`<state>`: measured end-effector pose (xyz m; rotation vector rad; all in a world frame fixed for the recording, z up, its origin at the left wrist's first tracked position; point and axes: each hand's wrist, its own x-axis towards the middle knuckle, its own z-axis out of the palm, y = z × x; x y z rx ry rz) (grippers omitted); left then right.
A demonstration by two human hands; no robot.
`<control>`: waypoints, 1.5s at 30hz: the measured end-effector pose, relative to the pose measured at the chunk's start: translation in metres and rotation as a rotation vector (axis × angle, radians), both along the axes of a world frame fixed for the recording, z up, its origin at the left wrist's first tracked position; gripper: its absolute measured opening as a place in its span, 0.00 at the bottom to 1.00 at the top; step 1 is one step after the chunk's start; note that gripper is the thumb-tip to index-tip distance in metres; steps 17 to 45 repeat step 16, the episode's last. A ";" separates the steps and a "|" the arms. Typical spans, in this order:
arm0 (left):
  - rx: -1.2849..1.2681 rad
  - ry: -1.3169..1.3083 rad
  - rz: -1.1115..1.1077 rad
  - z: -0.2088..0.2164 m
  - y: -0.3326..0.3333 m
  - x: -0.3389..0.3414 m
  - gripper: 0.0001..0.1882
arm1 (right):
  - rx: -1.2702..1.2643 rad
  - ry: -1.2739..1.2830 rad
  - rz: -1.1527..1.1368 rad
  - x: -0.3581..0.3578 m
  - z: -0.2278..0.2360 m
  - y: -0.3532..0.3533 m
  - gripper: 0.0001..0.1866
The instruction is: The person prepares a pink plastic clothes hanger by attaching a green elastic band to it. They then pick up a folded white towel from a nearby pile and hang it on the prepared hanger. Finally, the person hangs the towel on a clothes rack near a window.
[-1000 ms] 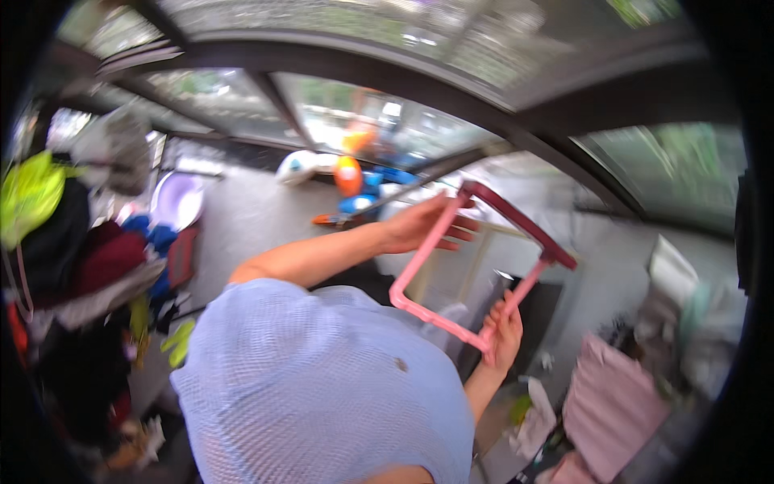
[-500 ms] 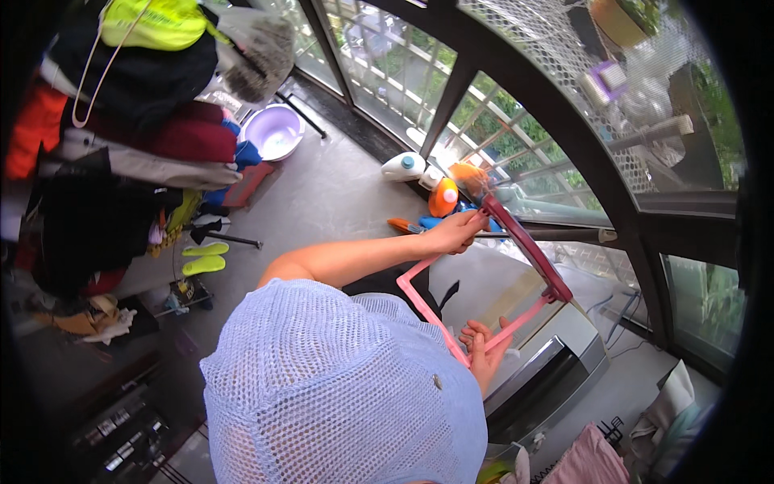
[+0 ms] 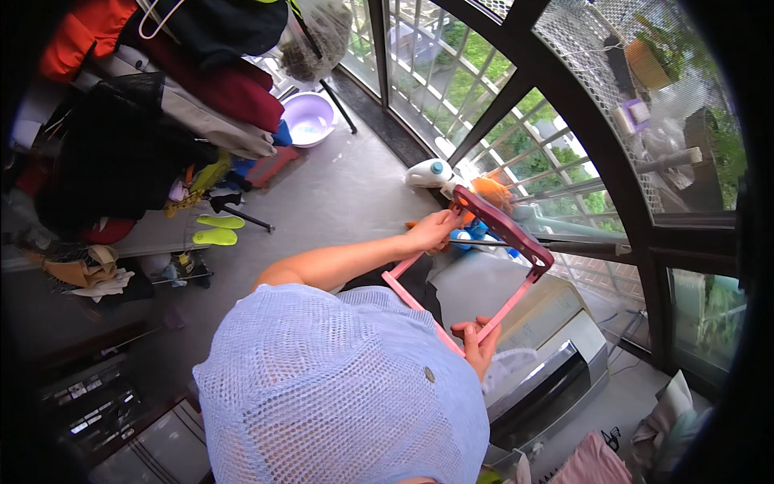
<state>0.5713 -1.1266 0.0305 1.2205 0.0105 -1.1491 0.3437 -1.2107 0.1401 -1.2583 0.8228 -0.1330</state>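
Observation:
Between my hands is a rectangular frame with pink bars [image 3: 506, 310] and a dark red slotted bar [image 3: 506, 230] on its far right side. It looks like the frame of a small folding stool, but I cannot tell for certain. My left hand [image 3: 436, 231] is closed round its upper corner, beside one end of the dark red bar. Lower down, my right hand [image 3: 480, 345] holds the pink side bar near the near corner, with its fingers curled. A light blue mesh cap [image 3: 339, 379] hides the frame's nearest part.
A grey-white appliance with a dark glossy panel [image 3: 536, 395] stands at the right. Bottles [image 3: 430, 173] stand by the windows. Hanging clothes [image 3: 121, 153], a lilac basin [image 3: 309, 119] and yellow-green slippers [image 3: 216, 236] are on the left. Pink cloth [image 3: 592, 461] lies lower right.
The frame has turned, so that more of the dark red bar's slotted face shows. Both hands have shifted slightly left with it and keep their hold. The whole view has swung a little.

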 end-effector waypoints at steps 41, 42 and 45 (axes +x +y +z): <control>0.042 -0.287 -0.099 -0.018 -0.027 0.004 0.19 | 0.042 0.015 -0.074 -0.013 -0.009 -0.006 0.18; 0.042 -0.287 -0.099 -0.018 -0.027 0.004 0.19 | 0.042 0.015 -0.074 -0.013 -0.009 -0.006 0.18; 0.042 -0.287 -0.099 -0.018 -0.027 0.004 0.19 | 0.042 0.015 -0.074 -0.013 -0.009 -0.006 0.18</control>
